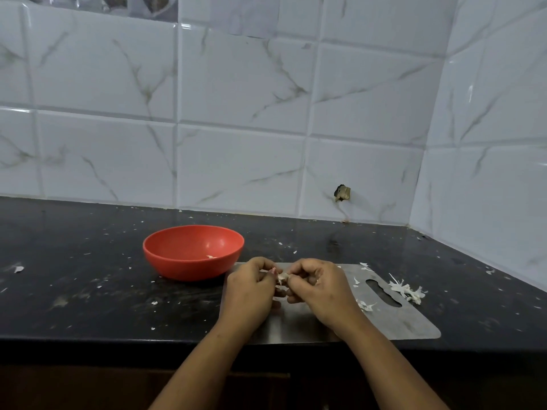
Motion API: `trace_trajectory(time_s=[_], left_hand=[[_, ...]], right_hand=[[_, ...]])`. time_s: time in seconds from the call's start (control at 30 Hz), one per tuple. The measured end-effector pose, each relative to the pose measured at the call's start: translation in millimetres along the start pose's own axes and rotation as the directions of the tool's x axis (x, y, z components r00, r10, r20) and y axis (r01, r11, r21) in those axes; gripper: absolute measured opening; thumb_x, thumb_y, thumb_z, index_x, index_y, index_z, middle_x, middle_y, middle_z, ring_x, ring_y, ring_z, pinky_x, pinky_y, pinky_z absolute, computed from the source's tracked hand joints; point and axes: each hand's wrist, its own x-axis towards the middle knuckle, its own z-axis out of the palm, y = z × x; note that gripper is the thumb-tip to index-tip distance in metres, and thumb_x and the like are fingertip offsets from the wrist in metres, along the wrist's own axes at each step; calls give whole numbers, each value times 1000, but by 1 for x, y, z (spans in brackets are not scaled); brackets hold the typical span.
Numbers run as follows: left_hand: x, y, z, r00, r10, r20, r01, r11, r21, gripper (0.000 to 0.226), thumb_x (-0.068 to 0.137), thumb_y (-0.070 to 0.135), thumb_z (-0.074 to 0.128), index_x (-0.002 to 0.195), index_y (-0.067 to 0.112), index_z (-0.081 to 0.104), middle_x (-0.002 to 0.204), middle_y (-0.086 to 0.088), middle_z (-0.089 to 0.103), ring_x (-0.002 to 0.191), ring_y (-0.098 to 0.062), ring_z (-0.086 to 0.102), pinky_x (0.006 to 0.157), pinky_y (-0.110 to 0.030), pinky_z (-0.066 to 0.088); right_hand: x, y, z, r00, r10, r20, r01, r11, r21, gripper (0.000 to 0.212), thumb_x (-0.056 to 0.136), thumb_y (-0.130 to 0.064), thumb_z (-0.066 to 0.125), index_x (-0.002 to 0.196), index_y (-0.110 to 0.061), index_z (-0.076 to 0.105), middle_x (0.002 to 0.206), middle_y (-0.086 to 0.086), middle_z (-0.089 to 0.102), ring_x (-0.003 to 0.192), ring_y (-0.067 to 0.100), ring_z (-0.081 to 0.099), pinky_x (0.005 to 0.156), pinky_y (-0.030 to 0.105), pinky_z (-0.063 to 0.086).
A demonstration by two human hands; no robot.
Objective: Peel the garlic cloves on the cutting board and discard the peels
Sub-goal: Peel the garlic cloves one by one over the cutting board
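Both hands meet over the steel cutting board (411, 324) on the black counter. My left hand (251, 291) and my right hand (319, 285) pinch one small garlic clove (282, 278) between their fingertips, its pale papery skin sticking out between them. Loose white peels (407, 290) lie in a heap at the board's right edge, and a few more peel scraps (365, 306) lie on the board near its handle slot. Any other cloves on the board are hidden by the hands.
A red bowl (165, 258) stands just left of the board, with one small pale piece (210, 257) inside. Peel flecks are scattered across the black counter (88, 291). Tiled walls close the back and right side. The counter's front edge runs under my forearms.
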Motion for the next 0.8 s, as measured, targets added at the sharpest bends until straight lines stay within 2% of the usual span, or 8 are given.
trace_trajectory(time_s=[0.13,0.27,0.37,0.43,0.5,0.6,0.7,0.8], left_hand=[[-1,4,-2,996,-77,-54,68,986,-151,22,99,6,43,93,10,63,89,-8,69,73,-19,70,57,-27,55],[0,3,-1,995,-81,-55,73,987,-142,21,99,6,42,93,13,61,91,-6,72,76,-21,70,62,-28,55],[0,4,-1,996,-78,-29,74,989,-125,21,99,7,43,93,15,62,92,-2,73,82,-19,69,65,-27,53],[0,4,-1,998,-63,-15,61,992,-113,21,99,7,44,91,15,61,90,1,73,87,-19,68,68,-29,54],[-1,4,-1,999,-47,-8,46,994,-102,21,98,6,45,90,16,61,88,4,74,89,-18,66,74,-32,53],[0,4,-2,999,-37,0,37,997,-72,20,97,8,47,89,20,61,86,10,73,86,-14,65,75,-34,52],[1,1,-3,1000,-11,0,11,1000,18,21,95,12,52,87,28,62,83,5,71,76,-16,61,75,-45,53],[1,-2,-2,1000,10,19,-11,997,76,21,94,14,53,85,32,61,76,0,70,64,-15,55,69,-46,52]], right_hand=[[0,1,-1,998,21,-66,-19,1000,21,23,86,3,60,69,-11,68,59,2,63,56,13,63,57,23,54],[2,2,-1,989,66,-132,-65,998,13,21,89,-2,55,71,-3,67,64,9,63,53,12,59,52,24,51],[2,5,0,987,89,-133,-94,995,-30,31,93,-6,49,68,-1,66,59,3,62,49,10,56,49,24,48],[3,6,0,989,71,-133,-86,990,-110,32,95,-13,53,67,-4,65,56,-1,61,47,7,55,49,23,48],[3,6,0,992,47,-116,-68,979,-191,28,93,-18,60,69,-5,66,58,4,63,47,6,56,49,22,48],[3,6,0,995,55,-79,-69,982,-176,14,88,-15,68,78,-5,66,65,13,68,47,10,59,49,21,48],[3,6,0,998,57,-8,-58,992,-112,10,89,-19,68,85,-10,69,69,10,69,52,8,60,51,21,48],[4,7,1,999,21,47,-11,981,-194,7,88,-23,69,83,-18,71,68,7,69,53,3,58,54,18,45]])
